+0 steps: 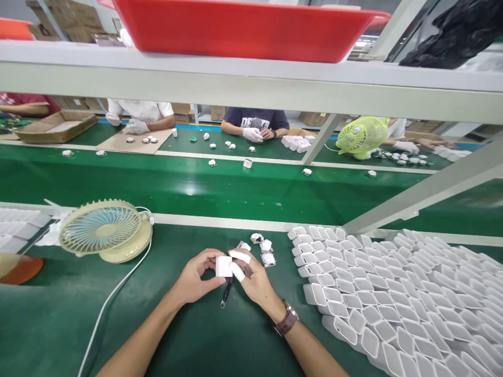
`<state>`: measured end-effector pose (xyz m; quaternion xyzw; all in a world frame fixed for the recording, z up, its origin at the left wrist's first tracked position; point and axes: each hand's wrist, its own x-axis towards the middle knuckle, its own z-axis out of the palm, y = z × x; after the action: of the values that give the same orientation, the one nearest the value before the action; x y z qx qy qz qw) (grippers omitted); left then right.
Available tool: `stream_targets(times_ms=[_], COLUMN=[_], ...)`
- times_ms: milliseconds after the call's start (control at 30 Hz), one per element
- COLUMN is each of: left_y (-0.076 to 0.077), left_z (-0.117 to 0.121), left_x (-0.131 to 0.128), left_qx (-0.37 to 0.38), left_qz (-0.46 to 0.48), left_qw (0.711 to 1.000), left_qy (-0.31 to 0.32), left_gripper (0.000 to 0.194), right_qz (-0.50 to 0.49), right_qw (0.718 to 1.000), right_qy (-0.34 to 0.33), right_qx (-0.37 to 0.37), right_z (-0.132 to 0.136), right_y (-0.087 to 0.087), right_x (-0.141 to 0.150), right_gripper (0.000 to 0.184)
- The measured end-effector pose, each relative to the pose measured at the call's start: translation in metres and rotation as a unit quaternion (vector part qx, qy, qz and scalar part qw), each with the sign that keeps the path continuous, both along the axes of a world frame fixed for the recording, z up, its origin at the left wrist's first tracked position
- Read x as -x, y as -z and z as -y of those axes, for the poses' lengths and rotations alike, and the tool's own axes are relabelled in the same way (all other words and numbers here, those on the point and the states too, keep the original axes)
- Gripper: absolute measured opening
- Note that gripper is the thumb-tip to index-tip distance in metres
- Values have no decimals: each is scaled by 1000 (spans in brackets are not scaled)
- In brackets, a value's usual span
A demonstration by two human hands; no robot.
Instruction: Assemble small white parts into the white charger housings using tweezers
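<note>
A small white plastic housing is held between my two hands above the green tabletop. My left hand grips its left side, thumb below and fingers above. On its right side, my right hand pinches it, with white covers on two fingertips and a brown watch at the wrist. A black pen lies just beneath the housing, its upper end hidden. Beyond my right hand sit several small white parts with circuit boards. Whether anything is inside the housing cannot be seen.
Many open white housings stand in rows at right. A cream fan with a cable is at left. Behind runs a green conveyor carrying small parts. Co-workers sit across it. A red tub rests on the overhead shelf.
</note>
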<state>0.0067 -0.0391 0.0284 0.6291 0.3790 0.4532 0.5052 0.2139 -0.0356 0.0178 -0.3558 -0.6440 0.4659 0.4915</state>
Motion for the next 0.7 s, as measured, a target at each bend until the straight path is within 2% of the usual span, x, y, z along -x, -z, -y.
stream_targets(times_ms=[67, 167, 267, 500, 700], left_y=[2, 2, 1, -3, -7], left_z=[0, 0, -1, 2, 2], left_x=[-1, -2, -4, -13, -8], left_qx=[77, 133, 142, 141, 140], left_qz=[71, 122, 119, 79, 24], left_qw=[994, 983, 982, 980, 982], left_qy=[-14, -31, -43, -114, -124], left_gripper=[49, 60, 66, 54, 53], right_qz=[-31, -70, -82, -71, -95], right_qw=[998, 994, 990, 984, 980], right_qy=[-34, -55, -44, -27, -30], right_qx=[29, 65, 108, 161, 174], right_z=[2, 4, 3, 5, 4], right_y=[0, 1, 4, 9, 1], right_x=[1, 2, 2, 2, 9], right_gripper=[36, 48, 50, 50, 51])
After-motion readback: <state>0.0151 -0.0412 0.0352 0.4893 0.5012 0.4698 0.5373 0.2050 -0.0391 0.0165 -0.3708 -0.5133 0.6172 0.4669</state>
